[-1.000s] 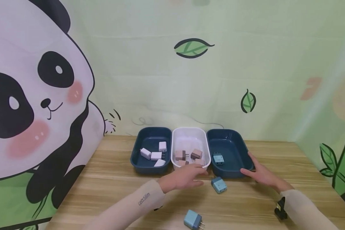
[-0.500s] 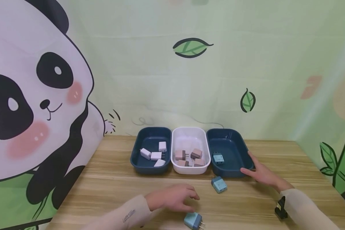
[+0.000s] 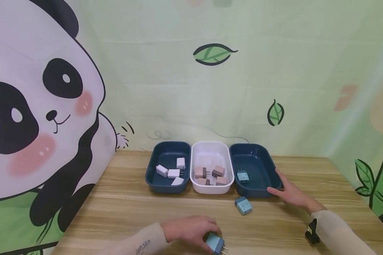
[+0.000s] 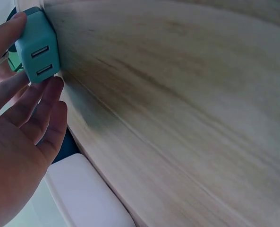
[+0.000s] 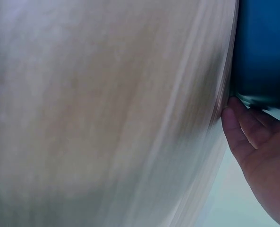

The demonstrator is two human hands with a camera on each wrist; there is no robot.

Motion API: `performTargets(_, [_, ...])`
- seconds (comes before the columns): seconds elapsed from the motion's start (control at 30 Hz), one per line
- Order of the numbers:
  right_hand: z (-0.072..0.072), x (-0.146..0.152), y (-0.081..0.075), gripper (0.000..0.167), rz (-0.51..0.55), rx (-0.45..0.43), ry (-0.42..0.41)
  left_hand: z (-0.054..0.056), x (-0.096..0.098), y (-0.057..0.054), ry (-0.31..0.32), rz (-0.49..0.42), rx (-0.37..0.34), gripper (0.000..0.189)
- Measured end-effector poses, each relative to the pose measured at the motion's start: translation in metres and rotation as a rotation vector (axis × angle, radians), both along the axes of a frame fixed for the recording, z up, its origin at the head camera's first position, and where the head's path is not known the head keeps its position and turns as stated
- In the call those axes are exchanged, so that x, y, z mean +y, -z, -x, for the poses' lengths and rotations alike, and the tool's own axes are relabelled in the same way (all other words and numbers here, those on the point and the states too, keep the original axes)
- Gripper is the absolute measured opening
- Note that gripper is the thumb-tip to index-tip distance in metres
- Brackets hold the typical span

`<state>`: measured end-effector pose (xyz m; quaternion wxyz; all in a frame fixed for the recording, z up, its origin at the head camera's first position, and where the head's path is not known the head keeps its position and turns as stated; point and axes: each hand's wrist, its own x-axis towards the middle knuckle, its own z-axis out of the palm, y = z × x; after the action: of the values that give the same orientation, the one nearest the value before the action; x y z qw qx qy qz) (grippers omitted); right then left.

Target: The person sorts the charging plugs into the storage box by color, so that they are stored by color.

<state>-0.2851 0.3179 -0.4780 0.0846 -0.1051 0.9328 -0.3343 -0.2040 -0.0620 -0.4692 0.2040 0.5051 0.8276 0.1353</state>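
At the near edge of the head view, my left hand [image 3: 191, 229] holds a light-blue and dark-blue USB wall charger [image 3: 215, 243] between thumb and fingers, its prongs pointing right. Two USB slots face the left wrist camera on this charger [image 4: 38, 45]. My right hand [image 3: 292, 195] touches the near right corner of a dark-blue bin [image 3: 258, 168], fingers extended along its side and thumb at its front. Inside that bin lies one blue charger [image 3: 242, 176]. Another blue charger [image 3: 243, 205] rests on the table just in front of it.
Left of the right bin stand a white bin [image 3: 210, 152] with several pink-brown chargers [image 3: 218, 171] and a dark-blue bin [image 3: 169, 150] with several white chargers [image 3: 173, 173]. All are on a wooden table [image 3: 124, 205], against a printed cloth backdrop [image 3: 166, 81].
My left hand has come back from in front of the white bin to the nearest blue charger and taken hold of it. My right hand has stayed at the right bin.
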Motion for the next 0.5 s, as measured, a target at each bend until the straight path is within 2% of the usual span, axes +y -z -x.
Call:
performTargets(0.4, [0.001,0.0005,0.0033,0.097,0.011,-0.009,0.003,-0.0021,0.0006,0.0038,0.048,-0.01,0.079,0.052])
performTargets(0.5, [0.0011,0.0002,0.0023,0.096,0.012,-0.005,-0.004,-0.0011,0.0013,0.0055,0.042,-0.018,0.072,0.052])
